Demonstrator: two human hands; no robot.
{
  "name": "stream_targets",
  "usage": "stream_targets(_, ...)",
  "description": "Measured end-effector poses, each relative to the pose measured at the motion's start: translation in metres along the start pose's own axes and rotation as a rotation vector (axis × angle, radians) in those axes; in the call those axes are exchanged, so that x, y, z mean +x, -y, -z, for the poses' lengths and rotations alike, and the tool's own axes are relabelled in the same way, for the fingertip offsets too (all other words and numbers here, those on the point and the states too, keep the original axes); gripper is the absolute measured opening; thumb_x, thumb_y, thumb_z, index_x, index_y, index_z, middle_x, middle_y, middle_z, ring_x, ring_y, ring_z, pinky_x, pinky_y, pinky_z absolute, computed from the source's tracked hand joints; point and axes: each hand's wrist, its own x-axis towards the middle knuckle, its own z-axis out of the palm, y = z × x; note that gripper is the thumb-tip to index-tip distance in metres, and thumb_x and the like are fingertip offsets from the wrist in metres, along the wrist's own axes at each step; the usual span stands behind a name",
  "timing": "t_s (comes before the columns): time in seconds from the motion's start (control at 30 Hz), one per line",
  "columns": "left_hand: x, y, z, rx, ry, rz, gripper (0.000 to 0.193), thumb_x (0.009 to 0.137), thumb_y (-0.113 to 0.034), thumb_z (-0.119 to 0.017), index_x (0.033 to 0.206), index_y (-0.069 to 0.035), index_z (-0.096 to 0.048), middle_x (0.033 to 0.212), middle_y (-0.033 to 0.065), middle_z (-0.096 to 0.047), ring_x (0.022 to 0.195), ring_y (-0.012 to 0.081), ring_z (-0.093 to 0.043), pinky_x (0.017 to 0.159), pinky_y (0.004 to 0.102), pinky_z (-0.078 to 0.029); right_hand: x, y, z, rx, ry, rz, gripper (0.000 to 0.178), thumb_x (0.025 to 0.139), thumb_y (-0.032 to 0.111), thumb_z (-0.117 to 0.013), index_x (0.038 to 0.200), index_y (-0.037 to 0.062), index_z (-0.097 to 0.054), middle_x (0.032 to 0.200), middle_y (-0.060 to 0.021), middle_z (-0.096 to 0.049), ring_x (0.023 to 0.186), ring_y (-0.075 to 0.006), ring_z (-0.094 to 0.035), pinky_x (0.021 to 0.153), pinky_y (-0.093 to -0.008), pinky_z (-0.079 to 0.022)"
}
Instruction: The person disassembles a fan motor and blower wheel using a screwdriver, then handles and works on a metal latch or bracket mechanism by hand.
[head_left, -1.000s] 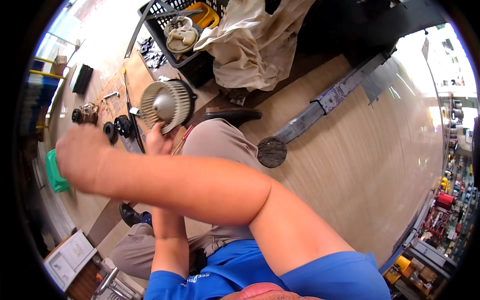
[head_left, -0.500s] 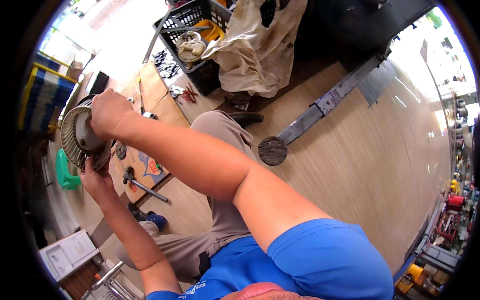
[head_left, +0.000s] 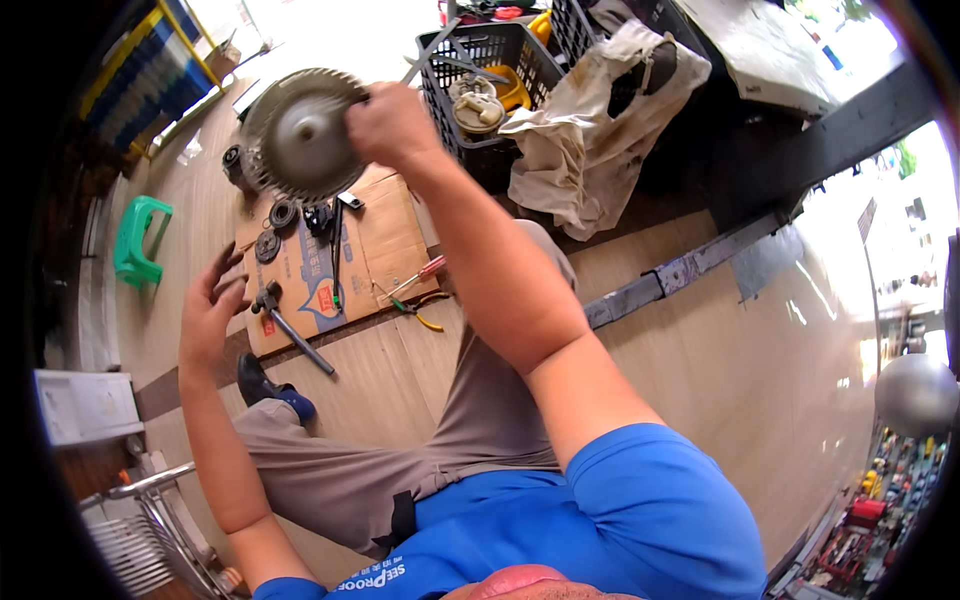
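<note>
My right hand (head_left: 392,125) is raised at the upper middle, closed on the edge of a finned flywheel (head_left: 308,135). It is a round grey metal wheel with blades around its rim, slightly smeared by motion. Lower on the left, my left hand (head_left: 212,315) is apart from it, fingers spread and holding nothing. Below the flywheel a flattened cardboard sheet (head_left: 385,225) lies on the floor. On it are a hammer (head_left: 292,327), a round dark metal part (head_left: 267,246), a red-handled screwdriver (head_left: 415,277) and pliers (head_left: 415,312) with yellow and green handles.
A black plastic crate (head_left: 480,55) with yellow and pale parts stands beyond the cardboard, a stained cloth (head_left: 590,130) draped beside it. A grey metal lift arm (head_left: 690,265) stretches across the floor at right. A green stool (head_left: 138,240) stands at left.
My right hand has carried the flywheel up and to the right. My left hand has let go of it and opened. The head view has shifted, showing more of the cardboard and its tools.
</note>
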Motion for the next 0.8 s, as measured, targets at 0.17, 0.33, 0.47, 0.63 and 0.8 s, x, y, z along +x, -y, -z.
stream_targets(0.17,-0.03,0.095,0.127,0.748,-0.027,0.094,0.056,0.091,-0.01,-0.06,0.144,-0.005,-0.041,0.134,0.0176,-0.054,0.11,0.0222,-0.061,0.087,0.0336,-0.051,0.009,-0.042,0.069,-0.255,-0.269,0.443,0.025,0.088,0.023,-0.058,0.084,-0.0004,-0.065,0.061,-0.0113,-0.06,0.054,-0.0196,-0.057,0.051,-0.0356,-0.047)
stream_targets(0.33,-0.051,0.061,0.104,0.44,-0.128,0.065,0.057,0.089,-0.015,-0.062,0.142,-0.005,-0.043,0.128,0.0245,-0.056,0.103,0.0263,-0.063,0.089,0.033,-0.048,-0.049,-0.091,0.158,-0.328,-0.6,0.079,0.029,0.09,0.021,-0.057,0.104,-0.0015,-0.069,0.077,-0.0125,-0.07,0.068,-0.0189,-0.061,0.065,-0.036,-0.049)
stream_targets(0.47,-0.062,0.05,0.091,0.541,-0.092,0.168,0.057,0.089,-0.013,-0.062,0.142,-0.004,-0.043,0.126,0.0233,-0.058,0.099,0.0242,-0.064,0.089,0.0332,-0.048,-0.079,-0.21,0.213,-0.229,-0.701,-0.164,0.034,0.085,0.017,-0.056,0.105,-0.0076,-0.067,0.091,-0.0215,-0.071,0.083,-0.0278,-0.068,0.076,-0.0397,-0.051)
stream_targets(0.63,-0.06,0.045,0.089,0.491,-0.05,0.21,0.058,0.087,-0.018,-0.066,0.139,-0.002,-0.046,0.122,0.0206,-0.062,0.106,0.0285,-0.061,0.094,0.0345,-0.045,-0.114,-0.364,0.215,-0.813,-0.612,-0.538,0.043,0.074,0.025,-0.056,0.088,-0.0136,-0.068,0.085,-0.0331,-0.066,0.088,-0.0427,-0.068,0.081,-0.0477,-0.051)
stream_targets(0.8,-0.048,0.052,0.075,0.636,-0.042,0.171,0.057,0.088,-0.019,-0.064,0.137,0.003,-0.045,0.127,0.0218,-0.059,0.118,0.0315,-0.056,0.102,0.0364,-0.041,-0.151,-0.482,0.178,-0.491,-0.479,-0.965,0.032,0.08,0.018,-0.062,0.094,-0.0108,-0.067,0.079,-0.0188,-0.068,0.07,-0.0319,-0.067,0.064,-0.0408,-0.052)
